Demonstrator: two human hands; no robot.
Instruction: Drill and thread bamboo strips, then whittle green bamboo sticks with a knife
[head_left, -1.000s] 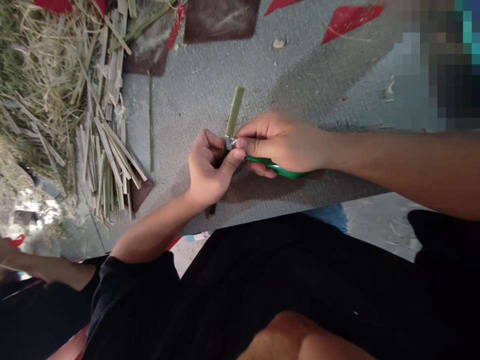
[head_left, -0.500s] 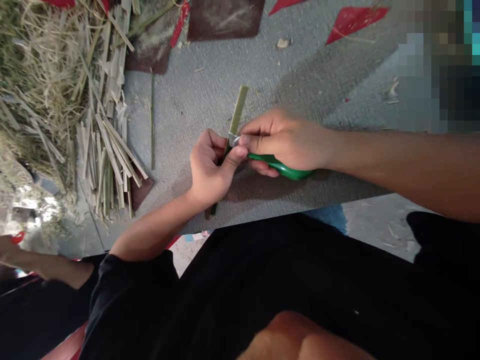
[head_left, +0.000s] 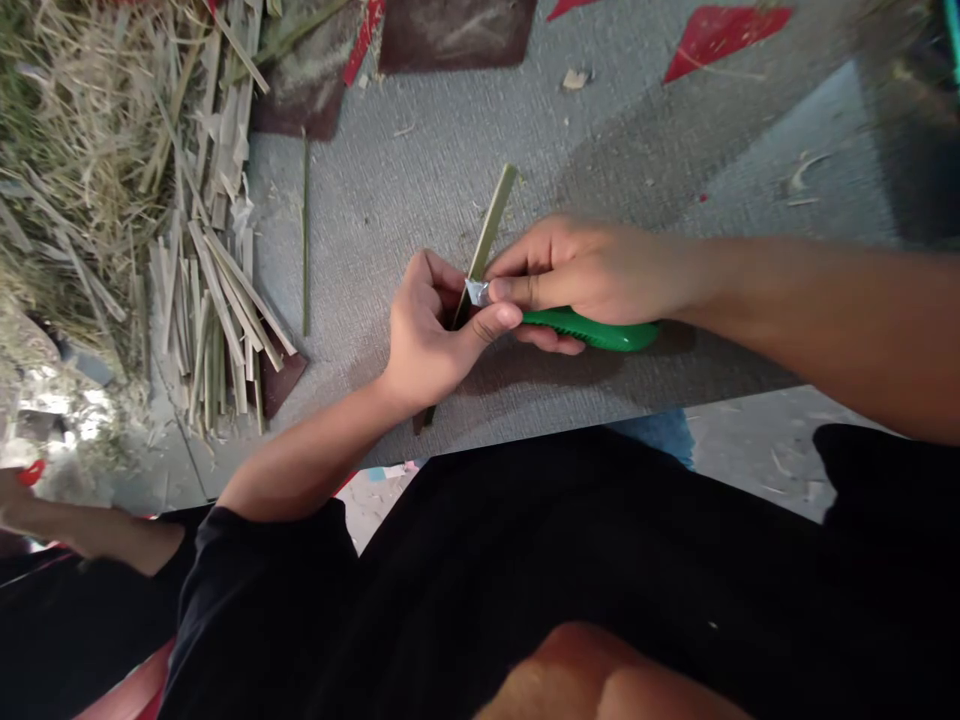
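My left hand (head_left: 431,340) is closed around a narrow green-tan strip, perhaps bamboo (head_left: 493,218); its far end sticks out beyond my fingers and its near end shows below my wrist. In my right hand (head_left: 581,275) is a green-handled utility knife (head_left: 619,333), gripped low near its silvery front end. That front end meets the strip's edge between my two hands. The left thumb reaches over beside the knife, close to the right fingertips. How far the blade cuts into the strip cannot be made out.
A bundle of cut strips (head_left: 217,330) lies left on the grey table (head_left: 352,230), beside a heap of shavings (head_left: 90,130). One thin strip (head_left: 305,240) lies alone. Dark brown sheets (head_left: 457,35) and red pieces (head_left: 720,38) lie at the back. Another person's arm (head_left: 90,530) is at lower left.
My right hand and the knife have shifted slightly right. The strip leans more to the right and its narrow edge now shows more. My left hand has moved a little right.
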